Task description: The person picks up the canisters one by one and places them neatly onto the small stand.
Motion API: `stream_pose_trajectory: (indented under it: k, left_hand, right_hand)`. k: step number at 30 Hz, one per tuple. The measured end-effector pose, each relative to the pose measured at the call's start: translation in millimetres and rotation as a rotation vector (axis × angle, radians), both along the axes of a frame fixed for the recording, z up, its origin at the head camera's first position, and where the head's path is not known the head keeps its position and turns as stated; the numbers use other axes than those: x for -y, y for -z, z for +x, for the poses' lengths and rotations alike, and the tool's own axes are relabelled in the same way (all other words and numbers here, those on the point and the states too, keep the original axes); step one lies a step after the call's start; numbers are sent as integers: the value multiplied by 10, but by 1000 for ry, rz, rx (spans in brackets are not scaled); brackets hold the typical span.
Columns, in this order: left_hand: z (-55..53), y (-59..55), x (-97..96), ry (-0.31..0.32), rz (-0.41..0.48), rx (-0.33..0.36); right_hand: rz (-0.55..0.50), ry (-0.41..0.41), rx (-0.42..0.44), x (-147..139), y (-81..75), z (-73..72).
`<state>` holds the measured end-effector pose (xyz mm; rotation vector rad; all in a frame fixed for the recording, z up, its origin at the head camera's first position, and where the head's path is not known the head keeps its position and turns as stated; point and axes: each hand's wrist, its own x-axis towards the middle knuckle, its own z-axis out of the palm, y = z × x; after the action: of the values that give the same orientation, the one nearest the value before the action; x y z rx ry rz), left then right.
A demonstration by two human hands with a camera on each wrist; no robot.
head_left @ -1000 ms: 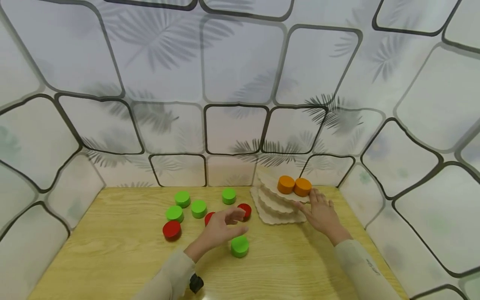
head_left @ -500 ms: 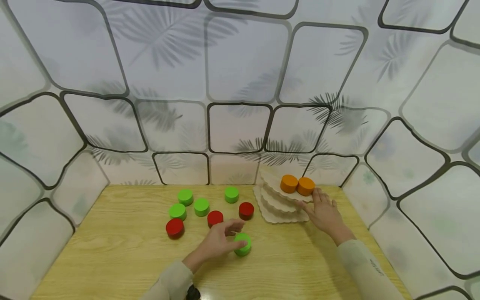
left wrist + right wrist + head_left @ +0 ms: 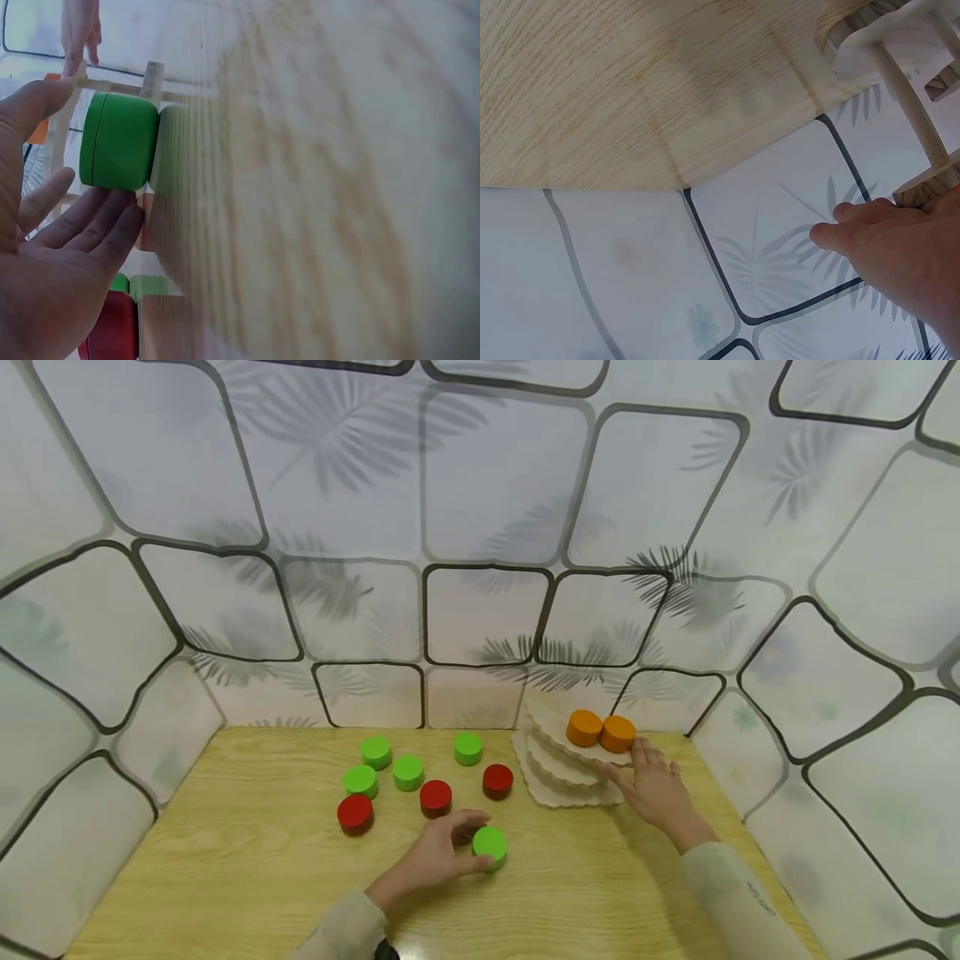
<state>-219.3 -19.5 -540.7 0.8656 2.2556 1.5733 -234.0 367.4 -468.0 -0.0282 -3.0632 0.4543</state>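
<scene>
In the head view my left hand [image 3: 438, 856] is around a green round block [image 3: 490, 847] standing on the table. Its thumb overlaps the block's near side, with the fingers at the far side. The left wrist view shows the relaxed fingers [image 3: 112, 217] beside the same block and the thumb a little above its top edge; a firm pinch does not show. My right hand [image 3: 660, 789] rests against the right edge of a pale wooden tiered stand [image 3: 558, 768], fingers extended. Two orange round blocks [image 3: 583, 728] sit on its top tier.
Several green round blocks [image 3: 408, 772] and red round blocks [image 3: 355, 814] lie on the wooden table [image 3: 247, 860] left of the stand. Patterned cloth walls [image 3: 480, 610] enclose the table at the back and both sides.
My left hand has lowered and come around the green block nearest me, exposing the red blocks behind it. My right hand keeps its place at the stand. The view has shifted slightly.
</scene>
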Motion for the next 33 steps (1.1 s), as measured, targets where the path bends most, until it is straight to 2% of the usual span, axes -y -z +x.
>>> stream_pose_trajectory:
  k: [11, 33]
  left_hand:
    - [-27, 1, -8, 27, -45, -11]
    - [-41, 21, 3, 18, -62, 7]
  right_hand:
    - [-12, 0, 0, -15, -5, 23]
    - [-9, -10, -20, -8, 13, 28]
